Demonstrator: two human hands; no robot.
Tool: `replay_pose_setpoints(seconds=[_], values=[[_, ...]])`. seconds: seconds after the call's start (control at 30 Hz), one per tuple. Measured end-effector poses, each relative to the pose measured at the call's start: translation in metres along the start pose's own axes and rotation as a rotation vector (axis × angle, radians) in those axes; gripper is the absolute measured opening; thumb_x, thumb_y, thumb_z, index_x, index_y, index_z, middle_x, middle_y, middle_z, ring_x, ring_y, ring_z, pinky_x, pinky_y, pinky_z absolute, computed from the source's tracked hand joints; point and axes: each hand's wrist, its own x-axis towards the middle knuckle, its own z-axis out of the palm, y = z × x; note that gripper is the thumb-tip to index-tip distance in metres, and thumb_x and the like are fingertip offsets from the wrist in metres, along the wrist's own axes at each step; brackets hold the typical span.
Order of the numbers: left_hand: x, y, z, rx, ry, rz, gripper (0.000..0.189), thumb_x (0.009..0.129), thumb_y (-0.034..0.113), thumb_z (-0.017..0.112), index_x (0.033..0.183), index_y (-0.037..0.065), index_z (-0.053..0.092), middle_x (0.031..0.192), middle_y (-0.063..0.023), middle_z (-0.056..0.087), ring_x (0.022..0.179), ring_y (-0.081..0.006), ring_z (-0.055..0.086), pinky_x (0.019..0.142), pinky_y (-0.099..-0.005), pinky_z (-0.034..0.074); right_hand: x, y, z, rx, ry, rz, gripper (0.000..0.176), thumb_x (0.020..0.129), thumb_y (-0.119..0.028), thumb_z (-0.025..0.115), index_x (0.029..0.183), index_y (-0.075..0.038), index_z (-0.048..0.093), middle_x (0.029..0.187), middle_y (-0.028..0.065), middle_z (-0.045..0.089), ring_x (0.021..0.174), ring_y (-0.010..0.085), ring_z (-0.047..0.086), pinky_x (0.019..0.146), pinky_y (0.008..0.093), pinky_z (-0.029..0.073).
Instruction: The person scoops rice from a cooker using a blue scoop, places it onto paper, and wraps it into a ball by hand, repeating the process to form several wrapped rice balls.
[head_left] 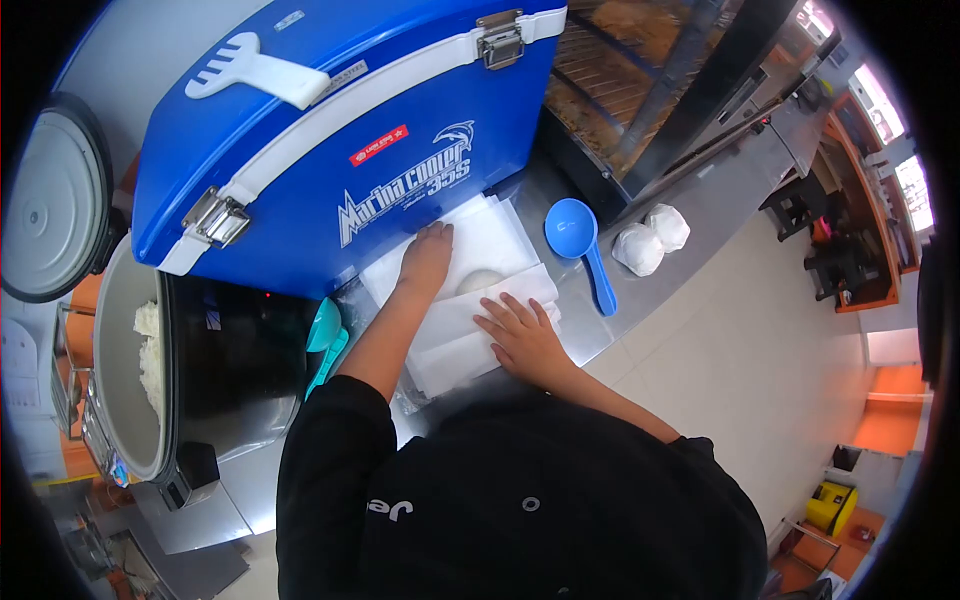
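White paper sheets (pixel 492 232) lie stacked on the metal counter before me. A pale rounded mound (pixel 480 281), perhaps rice, sits on the top sheet, and a folded flap of paper (pixel 450 318) covers its near side. My left hand (pixel 427 262) rests on the paper left of the mound, fingers stretched toward the cooler. Just below the mound, my right hand (pixel 525 340) lies on the flap with its fingers spread. Right of the paper is a blue scoop (pixel 572 230). Two white wrapped bundles (pixel 640 248) sit farther right, touching each other.
A large blue cooler (pixel 300 210) stands behind the paper, with a white slotted spatula (pixel 258 75) on its lid. At left, an uncovered cooker (pixel 125 400) holds white rice (pixel 148 355). Teal scoops (pixel 325 330) lie beside it. A wire-racked cabinet (pixel 630 90) stands at back right.
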Motion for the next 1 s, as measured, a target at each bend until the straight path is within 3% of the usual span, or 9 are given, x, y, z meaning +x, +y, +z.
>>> replay_pose_setpoints(seconds=[0.07,0.2,0.3,0.47,0.6,0.67,0.8,0.87,1.0], values=[[0.008,0.003,-0.001,0.121,-0.142,-0.054,0.039,0.083,0.01,0.061,0.122,0.005,0.055,0.117,-0.0148,0.058,0.11,-0.0306,0.055,0.095,-0.0389,0.045,0.0,0.0,0.0,0.001,-0.011,0.007,0.054,0.083,-0.024,0.062,0.134,-0.019,0.048,0.147,0.0025,0.036,0.135,0.0255,0.033,0.104,0.0537,0.033],[0.004,0.017,-0.018,0.116,-0.041,-0.041,0.04,0.08,0.009,0.06,0.12,0.006,0.056,0.106,-0.0122,0.061,0.105,-0.0298,0.057,0.091,-0.0414,0.046,-0.003,0.001,-0.001,0.015,-0.024,0.007,0.052,0.083,-0.024,0.062,0.133,-0.019,0.048,0.146,0.0034,0.036,0.135,0.0252,0.033,0.104,0.054,0.031],[0.0,0.026,-0.034,0.164,-0.004,-0.048,0.044,0.077,0.018,0.067,0.12,0.01,0.058,0.1,-0.0092,0.064,0.103,-0.0289,0.058,0.09,-0.0411,0.041,-0.004,0.001,-0.001,0.042,-0.003,0.016,0.051,0.084,-0.023,0.061,0.134,-0.018,0.048,0.146,0.0036,0.036,0.135,0.0253,0.033,0.105,0.054,0.031],[-0.007,0.019,-0.046,-0.147,0.004,-0.271,0.046,0.077,0.033,0.072,0.118,0.015,0.061,0.088,-0.0069,0.069,0.088,-0.0278,0.065,0.086,-0.0452,0.043,0.0,0.002,-0.005,0.108,0.028,0.019,0.049,0.084,-0.021,0.061,0.131,-0.017,0.05,0.142,0.0044,0.04,0.133,0.0262,0.035,0.105,0.0543,0.03],[-0.001,0.014,-0.054,-0.17,-0.06,-0.29,0.041,0.08,0.037,0.07,0.112,0.013,0.065,0.09,-0.0107,0.069,0.084,-0.0283,0.066,0.079,-0.0428,0.047,0.004,0.001,-0.004,0.124,0.033,0.013,0.046,0.083,-0.018,0.061,0.128,-0.017,0.053,0.138,0.0049,0.044,0.13,0.0269,0.038,0.104,0.054,0.031],[0.009,0.014,-0.054,-0.323,-0.101,-0.263,0.037,0.078,0.036,0.071,0.105,0.009,0.069,0.086,-0.0137,0.069,0.088,-0.0299,0.065,0.076,-0.041,0.049,0.005,0.001,-0.005,0.121,0.036,0.007,0.045,0.082,-0.018,0.061,0.127,-0.017,0.053,0.138,0.0049,0.044,0.13,0.027,0.039,0.104,0.0539,0.031],[0.015,0.011,-0.05,-0.333,-0.144,-0.21,0.035,0.081,0.031,0.069,0.108,0.008,0.067,0.092,-0.0157,0.068,0.089,-0.0333,0.064,0.075,-0.0389,0.05,0.005,0.001,-0.003,0.145,0.032,0.014,0.044,0.083,-0.018,0.061,0.126,-0.017,0.054,0.138,0.0052,0.044,0.13,0.0278,0.039,0.103,0.0543,0.032],[0.014,0.004,-0.043,-0.394,0.047,0.018,0.028,0.084,0.023,0.065,0.109,0.01,0.068,0.098,-0.0147,0.067,0.089,-0.0335,0.064,0.075,-0.0408,0.051,0.002,0.001,-0.005,0.155,0.037,0.013,0.044,0.082,-0.017,0.06,0.126,-0.015,0.054,0.137,0.0071,0.045,0.129,0.0285,0.04,0.103,0.0532,0.032],[0.005,0.005,-0.044,-0.309,0.079,0.09,0.028,0.086,0.017,0.061,0.113,0.015,0.067,0.105,-0.0134,0.065,0.09,-0.0342,0.063,0.078,-0.0415,0.051,0.004,0.008,-0.015,0.361,0.112,0.089,0.047,0.08,-0.008,0.059,0.126,-0.01,0.052,0.133,0.0148,0.047,0.126,0.0319,0.043,0.103,0.0487,0.034]])
